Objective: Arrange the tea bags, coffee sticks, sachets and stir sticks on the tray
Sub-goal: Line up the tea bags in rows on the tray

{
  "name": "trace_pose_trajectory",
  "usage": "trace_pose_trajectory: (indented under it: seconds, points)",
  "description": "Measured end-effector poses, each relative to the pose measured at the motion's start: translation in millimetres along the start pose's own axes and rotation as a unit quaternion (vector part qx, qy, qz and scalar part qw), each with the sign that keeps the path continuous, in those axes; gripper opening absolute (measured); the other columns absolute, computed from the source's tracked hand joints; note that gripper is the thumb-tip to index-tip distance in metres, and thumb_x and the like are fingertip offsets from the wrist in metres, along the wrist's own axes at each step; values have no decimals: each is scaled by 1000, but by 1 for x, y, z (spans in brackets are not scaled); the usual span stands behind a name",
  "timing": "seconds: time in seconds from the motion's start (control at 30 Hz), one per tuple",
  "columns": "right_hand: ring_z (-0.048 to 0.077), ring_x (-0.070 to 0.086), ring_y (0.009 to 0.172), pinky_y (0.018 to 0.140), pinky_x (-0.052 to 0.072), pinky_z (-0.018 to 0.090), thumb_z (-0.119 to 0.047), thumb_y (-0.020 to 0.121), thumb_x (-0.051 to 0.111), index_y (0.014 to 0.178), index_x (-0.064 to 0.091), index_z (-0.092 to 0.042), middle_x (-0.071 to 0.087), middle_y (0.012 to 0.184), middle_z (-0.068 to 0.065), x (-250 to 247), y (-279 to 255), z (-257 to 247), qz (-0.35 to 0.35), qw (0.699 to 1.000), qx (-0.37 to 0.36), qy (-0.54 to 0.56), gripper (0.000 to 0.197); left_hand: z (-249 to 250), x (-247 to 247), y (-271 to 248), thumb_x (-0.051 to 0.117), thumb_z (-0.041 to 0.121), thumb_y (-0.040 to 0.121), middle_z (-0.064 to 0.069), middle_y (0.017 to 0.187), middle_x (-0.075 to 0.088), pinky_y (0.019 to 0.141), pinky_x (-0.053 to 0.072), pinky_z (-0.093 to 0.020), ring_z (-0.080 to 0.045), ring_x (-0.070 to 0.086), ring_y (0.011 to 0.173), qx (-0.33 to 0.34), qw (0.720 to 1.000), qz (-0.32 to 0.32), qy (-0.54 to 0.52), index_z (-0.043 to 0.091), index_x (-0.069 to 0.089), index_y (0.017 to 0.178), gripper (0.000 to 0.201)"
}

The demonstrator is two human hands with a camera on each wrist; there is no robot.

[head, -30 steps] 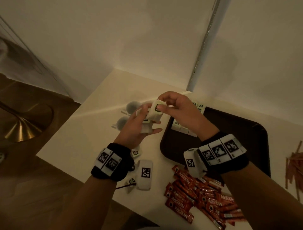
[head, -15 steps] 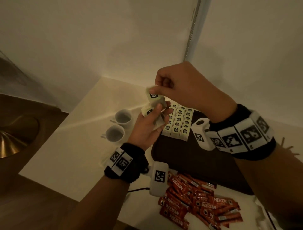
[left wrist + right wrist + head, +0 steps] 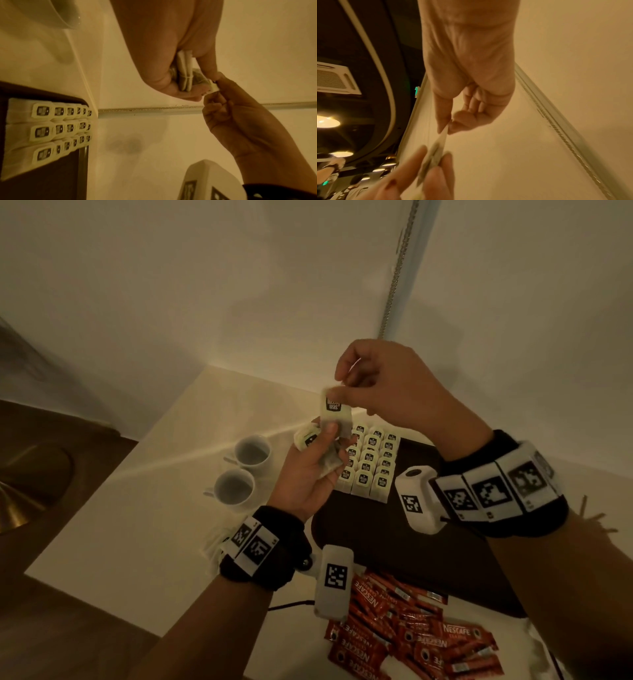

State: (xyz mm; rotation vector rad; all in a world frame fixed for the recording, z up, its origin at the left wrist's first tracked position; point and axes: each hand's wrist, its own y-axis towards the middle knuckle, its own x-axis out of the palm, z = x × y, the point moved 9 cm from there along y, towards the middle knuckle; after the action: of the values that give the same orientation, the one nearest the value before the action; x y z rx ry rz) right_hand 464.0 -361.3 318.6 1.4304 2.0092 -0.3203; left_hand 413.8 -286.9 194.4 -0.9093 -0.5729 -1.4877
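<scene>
Paper tea bag hangs above the far left corner of the dark tray, pinched at its top edge by the right hand, thumb and forefinger closed on it, other fingers curled in. Left hand, palm up just left of the tray, holds a small bunch of tea bags, thumb pressed on the lifted bag's lower part. Head view alone shows the tray's far left corner filled w/ three neat rows of tea bags, two white cups left of the tray on the counter, red coffee sticks heaped off the tray's near edge. Left wrist cam shows the bunch edge-on in that grip; right wrist cam shows the pinch from below, bag blurred. Wooden stir sticks lie right of the tray, mostly hidden.
</scene>
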Motion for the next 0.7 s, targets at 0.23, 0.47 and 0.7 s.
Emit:
trace_pose_trajectory:
  seconds: [0.23, 0.47, 0.7]
  points:
    - [3, 63, 62, 55, 50, 17, -16, 81, 72, 88, 70, -19, 69, 72, -6, 3, -11, 21, -6, 996, 13, 90, 8, 13, -6, 2, 64, 15, 75, 0, 81, 69, 61, 50, -18, -10, 65, 75, 49, 986, 1, 161, 12, 61, 92, 18]
    - [1, 61, 67, 67, 48, 11, -21, 79, 73, 86, 70, -24, 69, 77, -6, 0, -22, 41, 25, 997, 15, 74, 8, 6, -39, 4, 57, 30, 84, -1, 78, 70, 63, 52, -19, -14, 66, 78, 27, 983, 66, 168, 10, 61, 93, 22]
    - [-1, 57, 80, 69, 42, 0, -8, 87, 63, 105, 68, -9, 67, 97, -1, 74, -45, 147, -105, 980, 165, -26, 18, 20, -96, -1, 35, 55, 96, 5, 76, 69, 64, 55, -31, -17, 71, 86, -4, 970, 191, 148, 21, 59, 86, 42]
